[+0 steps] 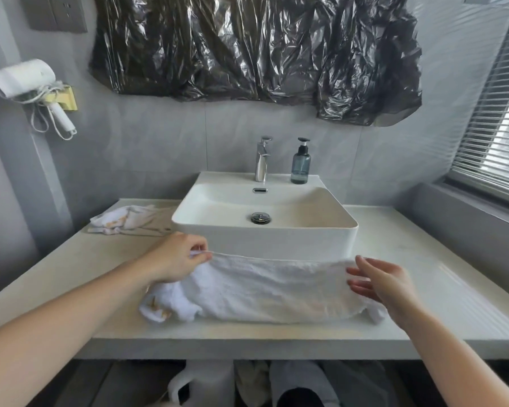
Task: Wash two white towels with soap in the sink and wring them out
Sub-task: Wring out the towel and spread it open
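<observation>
At frame centre we saw the sink standing on the worktop, with the tap on its back ledge and the soap bottle just right of the tap. Below the sink, one towel lay along the worktop's front, between our hands: the left hand at its upper left edge, the right hand at its right end. A second towel lay on the worktop left of the sink.

one white towel spread before sink, another crumpled, perhaps stained
</observation>
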Motion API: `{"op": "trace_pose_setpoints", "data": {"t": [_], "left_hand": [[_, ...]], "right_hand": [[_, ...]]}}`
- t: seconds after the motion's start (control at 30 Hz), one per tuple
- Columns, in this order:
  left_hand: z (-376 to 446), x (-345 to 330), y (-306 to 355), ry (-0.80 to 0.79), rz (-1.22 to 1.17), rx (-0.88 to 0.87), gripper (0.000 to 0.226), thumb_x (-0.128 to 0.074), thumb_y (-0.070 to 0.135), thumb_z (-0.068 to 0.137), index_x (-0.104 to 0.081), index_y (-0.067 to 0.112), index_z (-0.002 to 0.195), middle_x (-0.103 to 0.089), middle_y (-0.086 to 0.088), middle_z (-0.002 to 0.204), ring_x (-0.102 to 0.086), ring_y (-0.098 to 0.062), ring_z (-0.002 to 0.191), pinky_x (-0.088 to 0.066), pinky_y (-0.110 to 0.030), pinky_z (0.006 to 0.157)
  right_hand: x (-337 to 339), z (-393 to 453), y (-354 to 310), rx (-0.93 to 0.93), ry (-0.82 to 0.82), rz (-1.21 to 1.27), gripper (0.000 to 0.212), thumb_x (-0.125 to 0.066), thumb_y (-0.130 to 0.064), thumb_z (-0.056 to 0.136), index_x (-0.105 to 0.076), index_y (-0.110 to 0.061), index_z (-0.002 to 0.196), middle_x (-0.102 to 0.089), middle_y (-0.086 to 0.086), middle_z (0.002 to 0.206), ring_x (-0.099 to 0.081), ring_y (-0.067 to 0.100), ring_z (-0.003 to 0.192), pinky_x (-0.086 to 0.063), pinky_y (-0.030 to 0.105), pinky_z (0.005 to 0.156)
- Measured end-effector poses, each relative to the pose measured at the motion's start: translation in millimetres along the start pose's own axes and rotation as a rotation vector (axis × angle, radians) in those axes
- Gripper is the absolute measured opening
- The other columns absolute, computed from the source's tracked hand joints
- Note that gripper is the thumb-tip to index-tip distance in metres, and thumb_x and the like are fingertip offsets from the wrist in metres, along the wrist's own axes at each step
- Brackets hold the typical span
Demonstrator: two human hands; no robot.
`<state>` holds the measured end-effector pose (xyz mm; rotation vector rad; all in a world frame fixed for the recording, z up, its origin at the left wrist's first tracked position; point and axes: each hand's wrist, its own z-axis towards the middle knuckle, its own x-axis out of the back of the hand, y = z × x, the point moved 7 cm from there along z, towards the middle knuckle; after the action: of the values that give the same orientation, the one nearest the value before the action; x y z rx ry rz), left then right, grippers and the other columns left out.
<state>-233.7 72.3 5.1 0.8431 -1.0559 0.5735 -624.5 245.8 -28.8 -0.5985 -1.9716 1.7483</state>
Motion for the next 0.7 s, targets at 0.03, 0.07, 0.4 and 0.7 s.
{"op": "trace_pose_setpoints", "data": {"t": [0.03, 0.07, 0.4, 0.7], "left_hand": [[6.6, -6.3, -5.0, -0.019, 0.081, 0.038, 0.014, -0.066, 0.046, 0.098, -0.069, 0.034, 0.093, -0.070, 0.015, 0.091, -0.066, -0.013, 0.093, -0.051, -0.033, 0.082], [10.3, -14.6, -5.9, -0.039, 0.185, 0.047, 0.015, -0.064, 0.046, 0.099, -0.069, 0.035, 0.108, -0.070, 0.014, 0.108, -0.064, -0.016, 0.108, -0.049, -0.034, 0.092], [-40.2, -88.9, 21.9, -0.284, 0.159, 0.034, 0.061, -0.036, 0.068, 0.104, -0.032, 0.045, 0.160, -0.024, 0.017, 0.170, -0.019, -0.010, 0.158, -0.012, -0.036, 0.129], [-50.9, -116.9, -1.2, -0.322, 0.190, 0.071, 0.067, -0.023, 0.069, 0.105, 0.004, 0.053, 0.164, 0.010, 0.018, 0.175, 0.011, -0.013, 0.162, 0.008, -0.047, 0.131]], "right_hand": [[-3.2, 5.8, 1.7, -0.016, -0.012, -0.111, 0.017, -0.070, -0.021, 0.098, -0.070, -0.007, 0.107, -0.079, 0.013, 0.083, -0.076, 0.030, 0.070, -0.063, 0.030, 0.057], [-3.8, 12.0, 5.9, -0.031, -0.020, -0.254, 0.019, -0.071, -0.022, 0.098, -0.072, -0.005, 0.105, -0.079, 0.011, 0.078, -0.075, 0.028, 0.064, -0.063, 0.031, 0.055], [32.8, 58.9, 35.3, -0.004, 0.025, -0.919, 0.079, -0.076, -0.050, 0.085, -0.042, -0.026, 0.153, -0.050, 0.008, 0.151, -0.054, 0.031, 0.130, -0.046, 0.042, 0.104], [-0.4, 43.6, 33.4, -0.268, -0.340, -0.767, 0.040, -0.077, -0.035, 0.085, -0.067, -0.009, 0.113, -0.070, 0.009, 0.095, -0.065, 0.022, 0.075, -0.053, 0.035, 0.065]]}}
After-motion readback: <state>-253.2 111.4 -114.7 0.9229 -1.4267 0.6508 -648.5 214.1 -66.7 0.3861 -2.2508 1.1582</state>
